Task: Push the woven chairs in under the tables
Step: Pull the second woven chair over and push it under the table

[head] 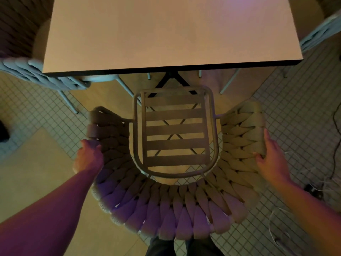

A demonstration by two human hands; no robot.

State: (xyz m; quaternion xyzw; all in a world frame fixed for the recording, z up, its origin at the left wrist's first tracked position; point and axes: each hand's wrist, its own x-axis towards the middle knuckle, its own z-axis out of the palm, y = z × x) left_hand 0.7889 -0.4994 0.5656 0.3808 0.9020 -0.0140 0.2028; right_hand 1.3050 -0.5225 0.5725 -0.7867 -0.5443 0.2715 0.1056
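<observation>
Between both hands' grip [88, 156] sits the woven chair [173, 200].

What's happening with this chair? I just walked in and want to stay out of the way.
A person stands behind a woven chair, gripping its curved back with the left hand and the right hand. It faces a table, and its slatted seat is still short of the table's edge, so it is not yet pushed in.

Chair [171, 206] thick woven rope, matt; table [166, 34] smooth.
</observation>
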